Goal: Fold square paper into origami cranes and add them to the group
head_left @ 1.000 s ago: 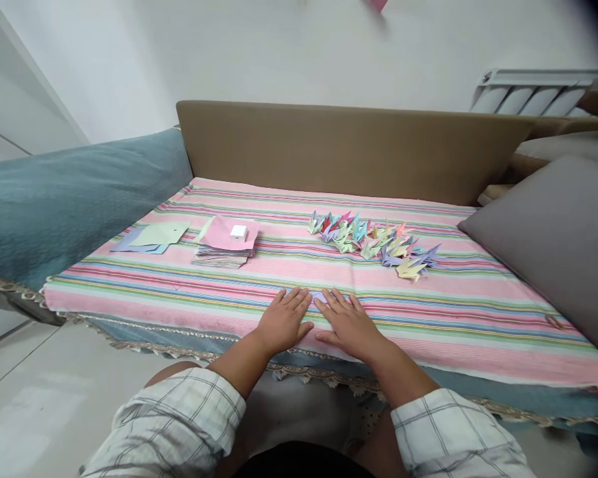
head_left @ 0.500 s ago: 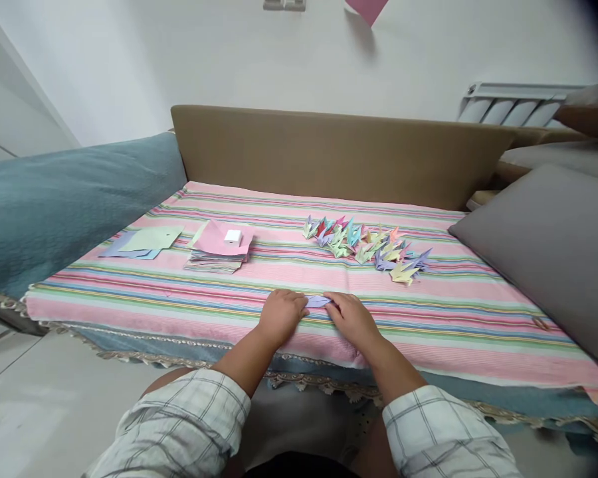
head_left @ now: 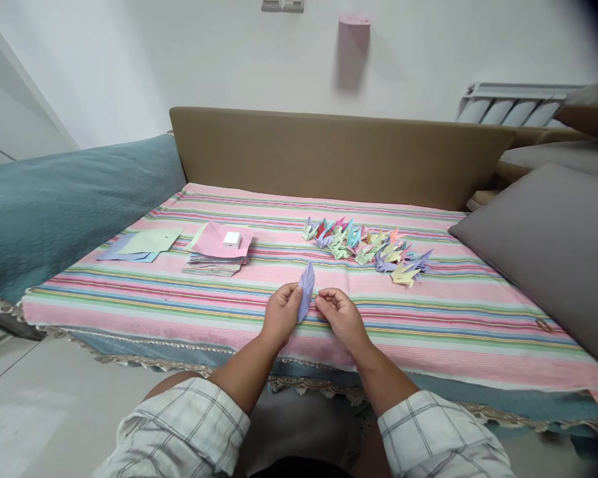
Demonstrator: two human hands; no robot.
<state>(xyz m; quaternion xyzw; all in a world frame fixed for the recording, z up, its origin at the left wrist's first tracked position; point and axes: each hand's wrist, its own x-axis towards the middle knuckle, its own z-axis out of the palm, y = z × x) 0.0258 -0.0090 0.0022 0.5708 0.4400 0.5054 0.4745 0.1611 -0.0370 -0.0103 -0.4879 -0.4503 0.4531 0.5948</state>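
The person's left hand [head_left: 282, 315] pinches a narrow, folded purple paper [head_left: 306, 292] over a striped cloth [head_left: 428, 338]. The right hand [head_left: 345, 322] curls just beside it; I cannot tell whether it grips anything. Paper cranes [head_left: 339, 246] lie beyond, near a paper stack [head_left: 212, 239].

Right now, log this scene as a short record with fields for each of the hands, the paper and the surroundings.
Left hand: grips purple folded paper
Right hand: beside it, fingers curled
Left hand position: over striped cloth
Paper stack: white block on top
Folded cranes: clustered, several colours
Cushion: grey, at right
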